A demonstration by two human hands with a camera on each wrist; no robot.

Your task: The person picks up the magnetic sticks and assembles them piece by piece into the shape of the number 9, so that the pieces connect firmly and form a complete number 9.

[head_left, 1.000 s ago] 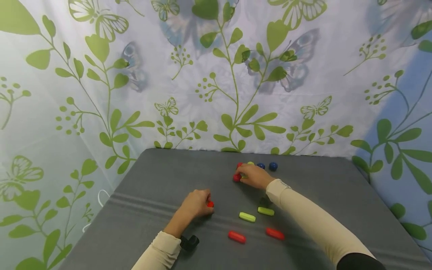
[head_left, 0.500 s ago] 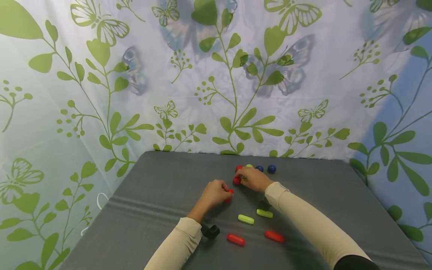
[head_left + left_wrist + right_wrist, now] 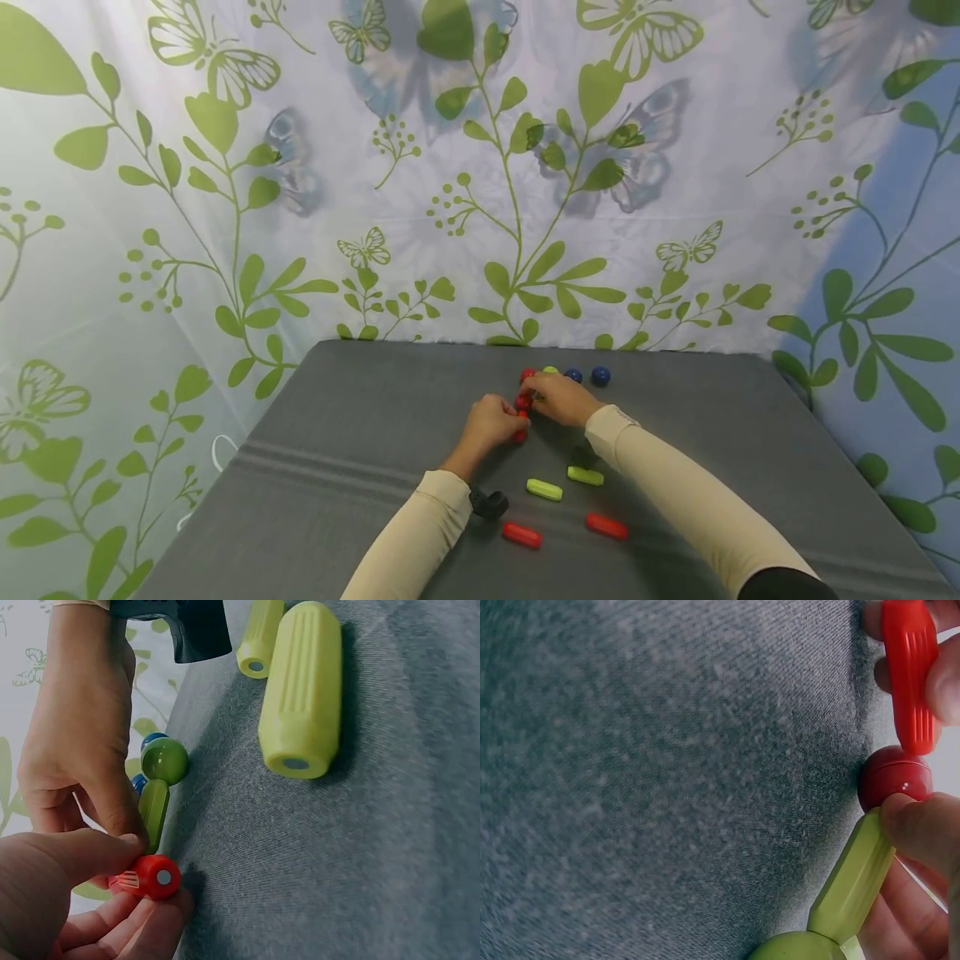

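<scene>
My left hand (image 3: 491, 423) holds a red magnetic stick (image 3: 910, 675) between thumb and fingers. Its far end meets a dark red ball (image 3: 895, 778), while a round metal disc shows on the near end in the left wrist view. My right hand (image 3: 558, 398) pinches a green magnetic stick (image 3: 853, 877) at the end by this ball, the thumb overlapping the ball's edge. At the stick's other end sits a green ball (image 3: 165, 761). Another red ball (image 3: 528, 376) lies just behind the hands, and the right hand partly covers the pieces there.
Two blue balls, one of them a dark blue ball (image 3: 601, 376), lie at the back of the grey table (image 3: 360, 400). Nearer are two loose yellow-green sticks (image 3: 544, 489) and two loose red sticks (image 3: 522, 535). A patterned curtain (image 3: 420, 208) hangs behind the table.
My left hand has moved right and away from me, bringing its red stick up to the dark red ball. The right hand has stayed at the ball and green stick.
</scene>
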